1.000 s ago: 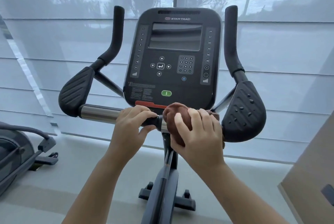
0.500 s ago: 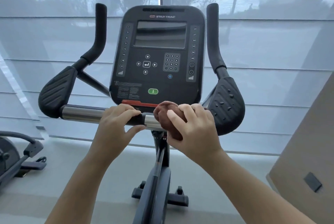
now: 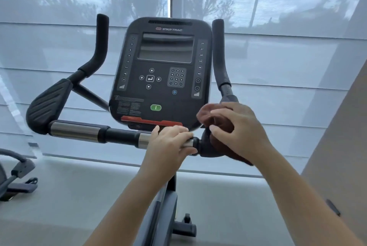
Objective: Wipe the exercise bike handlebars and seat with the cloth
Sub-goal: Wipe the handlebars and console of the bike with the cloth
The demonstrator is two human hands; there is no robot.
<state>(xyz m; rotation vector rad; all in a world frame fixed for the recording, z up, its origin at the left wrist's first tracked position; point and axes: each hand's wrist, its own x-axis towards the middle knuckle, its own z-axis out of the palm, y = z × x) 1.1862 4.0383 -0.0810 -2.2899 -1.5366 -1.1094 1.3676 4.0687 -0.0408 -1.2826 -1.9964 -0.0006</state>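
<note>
The exercise bike's handlebar (image 3: 79, 132) runs across the middle, a black and chrome bar below the console (image 3: 162, 74). My left hand (image 3: 168, 146) grips the bar just right of its centre. My right hand (image 3: 240, 128) holds a dark red cloth (image 3: 208, 114) bunched against the right elbow pad (image 3: 208, 148), which it mostly covers. The left elbow pad (image 3: 47, 106) and both upright black grips (image 3: 100, 37) stand bare. The seat is out of view.
A shaded window wall (image 3: 278, 57) stands right behind the bike. Part of another machine (image 3: 15, 172) sits on the floor at the far left. A beige panel (image 3: 337, 166) rises at the right edge. The bike's frame and base (image 3: 168, 216) drop between my arms.
My right hand has carried the cloth from the centre of the bar rightward onto the right elbow pad. My left hand has slid right along the bar. The view has shifted.
</note>
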